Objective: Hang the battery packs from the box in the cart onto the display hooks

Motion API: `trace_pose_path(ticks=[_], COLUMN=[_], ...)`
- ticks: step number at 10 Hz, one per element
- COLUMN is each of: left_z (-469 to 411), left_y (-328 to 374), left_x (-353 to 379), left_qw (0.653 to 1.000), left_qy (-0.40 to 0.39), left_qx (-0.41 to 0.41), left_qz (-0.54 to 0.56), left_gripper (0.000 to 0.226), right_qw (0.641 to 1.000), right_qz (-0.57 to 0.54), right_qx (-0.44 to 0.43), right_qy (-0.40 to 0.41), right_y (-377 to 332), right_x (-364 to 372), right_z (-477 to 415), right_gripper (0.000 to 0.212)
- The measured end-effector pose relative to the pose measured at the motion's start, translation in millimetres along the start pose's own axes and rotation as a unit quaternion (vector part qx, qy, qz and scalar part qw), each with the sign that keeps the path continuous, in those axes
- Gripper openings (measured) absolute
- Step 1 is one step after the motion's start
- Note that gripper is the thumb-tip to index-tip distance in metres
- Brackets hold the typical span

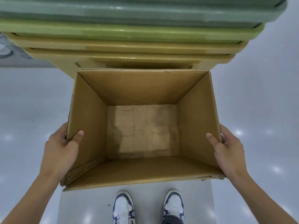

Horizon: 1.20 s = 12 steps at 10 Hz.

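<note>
An open cardboard box point(142, 88) fills the middle of the head view, and I look straight down into it. Its bottom is bare; no battery packs show inside. My left hand point(62, 146) grips the box's left wall, thumb inside and fingers outside. My right hand point(228, 149) grips the right wall the same way. The box is held above the floor in front of me. No cart or display hooks are in view.
A stack of plastic crates point(129, 38), yellow below and green above, stands just beyond the box's far edge. Glossy grey floor point(258, 102) lies on both sides. My two white and navy shoes point(123, 207) stand under the box's near edge.
</note>
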<state>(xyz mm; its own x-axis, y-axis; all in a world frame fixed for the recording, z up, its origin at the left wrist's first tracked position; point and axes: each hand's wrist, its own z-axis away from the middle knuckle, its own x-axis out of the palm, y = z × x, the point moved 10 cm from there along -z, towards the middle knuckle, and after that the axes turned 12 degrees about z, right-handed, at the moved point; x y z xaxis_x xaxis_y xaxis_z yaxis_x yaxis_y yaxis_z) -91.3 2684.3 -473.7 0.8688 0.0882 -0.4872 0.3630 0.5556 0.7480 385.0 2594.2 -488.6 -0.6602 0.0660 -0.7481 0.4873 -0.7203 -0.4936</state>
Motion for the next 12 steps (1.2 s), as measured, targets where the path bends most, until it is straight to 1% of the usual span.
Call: trace_pose_path(ticks=[2,4,5,6,8,9,10,11,12], left_z=[-34.3,-63.8,-75.4,-82.2,-81.9,-75.8,-65.1,-37.0,-13.1], left_y=[-31.6,-22.9,-9.3,0.1,7.9,7.9,9.4,10.3,11.3], left_x=[27.9,35.9,40.9,43.1,45.7,45.4,44.7,33.3,22.7], left_qw=[1.0,1.0,0.999,0.998,0.997,0.996,0.996,0.995,0.993], left_qy=[0.02,0.024,0.02,0.009,-0.006,-0.007,-0.016,-0.026,-0.028], left_qx=[-0.007,0.015,0.02,0.028,0.025,0.021,0.012,-0.005,0.0], left_qz=[0.012,0.013,-0.018,-0.063,-0.078,-0.082,-0.091,-0.092,-0.113], left_gripper=[0.013,0.012,0.013,0.024,0.032,0.038,0.043,0.049,0.048], right_qw=[1.0,0.999,0.999,0.998,0.997,0.997,0.998,0.995,0.994], right_qz=[0.018,0.021,0.038,0.063,0.075,0.068,0.052,0.042,0.03], right_qx=[-0.004,-0.013,-0.015,-0.023,-0.022,-0.023,0.0,0.032,0.036], right_qy=[0.008,0.034,0.031,0.02,0.002,-0.02,-0.048,-0.089,-0.097], right_y=[13.0,-4.2,-15.3,-24.7,-29.8,-29.5,-31.0,-35.6,-45.9], right_x=[38.9,43.4,46.3,49.2,48.4,50.3,49.4,41.8,26.1], right_z=[-28.9,-46.4,-55.7,-59.6,-60.4,-59.4,-57.3,-36.5,-10.5], right_gripper=[0.027,0.027,0.031,0.035,0.037,0.036,0.036,0.042,0.04])
